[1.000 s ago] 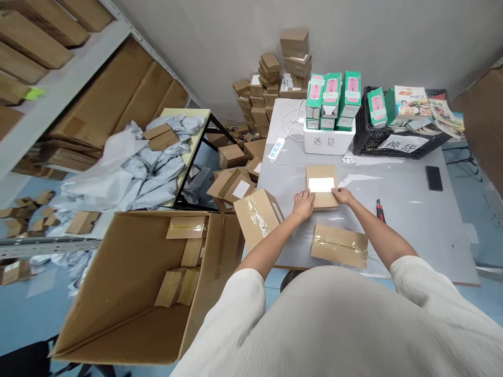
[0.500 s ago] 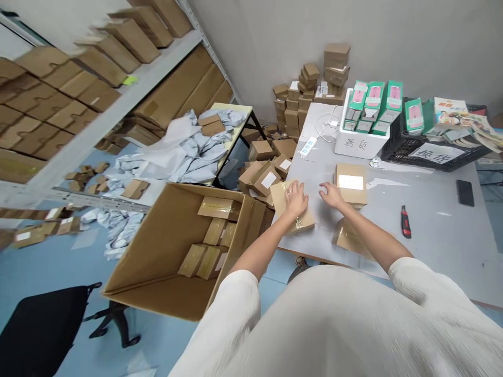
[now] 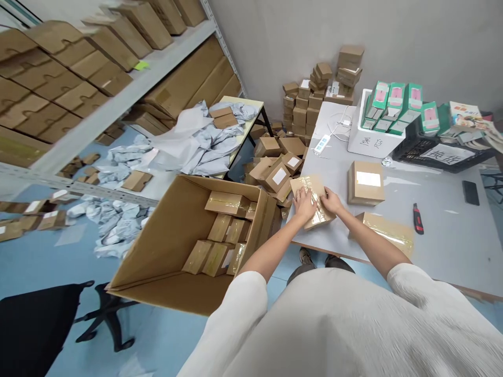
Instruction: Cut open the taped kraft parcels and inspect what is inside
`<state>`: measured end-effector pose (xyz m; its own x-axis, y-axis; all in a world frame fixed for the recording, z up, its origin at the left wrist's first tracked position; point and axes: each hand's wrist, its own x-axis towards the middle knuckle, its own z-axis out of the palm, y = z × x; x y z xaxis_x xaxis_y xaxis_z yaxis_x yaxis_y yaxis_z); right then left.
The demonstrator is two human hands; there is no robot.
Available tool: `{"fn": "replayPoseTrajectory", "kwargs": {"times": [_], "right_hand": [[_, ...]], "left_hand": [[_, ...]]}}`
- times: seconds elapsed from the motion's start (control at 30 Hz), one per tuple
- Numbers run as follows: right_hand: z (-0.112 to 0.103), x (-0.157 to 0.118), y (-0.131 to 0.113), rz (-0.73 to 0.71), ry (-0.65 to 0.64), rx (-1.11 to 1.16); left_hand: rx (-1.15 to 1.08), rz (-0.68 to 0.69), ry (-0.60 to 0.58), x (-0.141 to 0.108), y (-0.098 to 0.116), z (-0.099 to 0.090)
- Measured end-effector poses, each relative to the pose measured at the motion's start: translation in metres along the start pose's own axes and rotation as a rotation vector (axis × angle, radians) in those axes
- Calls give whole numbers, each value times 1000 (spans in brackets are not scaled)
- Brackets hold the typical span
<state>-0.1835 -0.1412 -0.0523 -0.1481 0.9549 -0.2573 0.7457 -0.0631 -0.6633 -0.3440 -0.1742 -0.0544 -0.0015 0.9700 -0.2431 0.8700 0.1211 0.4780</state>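
Note:
A taped brown carton (image 3: pixel 313 195) lies at the left edge of the grey table. My left hand (image 3: pixel 305 204) rests on its top with the fingers spread. At the carton's right side is my right hand (image 3: pixel 331 201), its fingers against the side and top edge; I cannot make out a grip. To the right stands a carton with a white label (image 3: pixel 365 192). Nearer to me, another taped carton (image 3: pixel 387 230) lies partly behind my right forearm.
A large open box (image 3: pixel 153 251) holding several cartons stands left of the table (image 3: pixel 451 251). On the table are a red-black cutter (image 3: pixel 418 219), a phone (image 3: pixel 470 192), a white bin (image 3: pixel 373 140), a black crate (image 3: pixel 444 157) and a power strip (image 3: pixel 322 144).
My right hand has moved left from beside the labelled carton onto the carton under my left hand. The whole view has shifted a little.

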Motion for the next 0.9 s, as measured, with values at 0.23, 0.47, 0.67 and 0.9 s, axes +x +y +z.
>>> {"fn": "replayPoseTrajectory", "kwargs": {"times": [0.23, 0.47, 0.67, 0.9], "right_hand": [[-8, -6, -3, 106, 104, 34], [-39, 1, 0, 100, 234, -61], [-24, 9, 0, -7, 207, -100], [8, 17, 5, 71, 129, -101]], "left_hand": [[-67, 117, -22, 21, 7, -1], [-125, 273, -68, 61, 17, 0], [-138, 223, -142, 77, 1, -16], [-174, 21, -140, 71, -30, -41]]}}
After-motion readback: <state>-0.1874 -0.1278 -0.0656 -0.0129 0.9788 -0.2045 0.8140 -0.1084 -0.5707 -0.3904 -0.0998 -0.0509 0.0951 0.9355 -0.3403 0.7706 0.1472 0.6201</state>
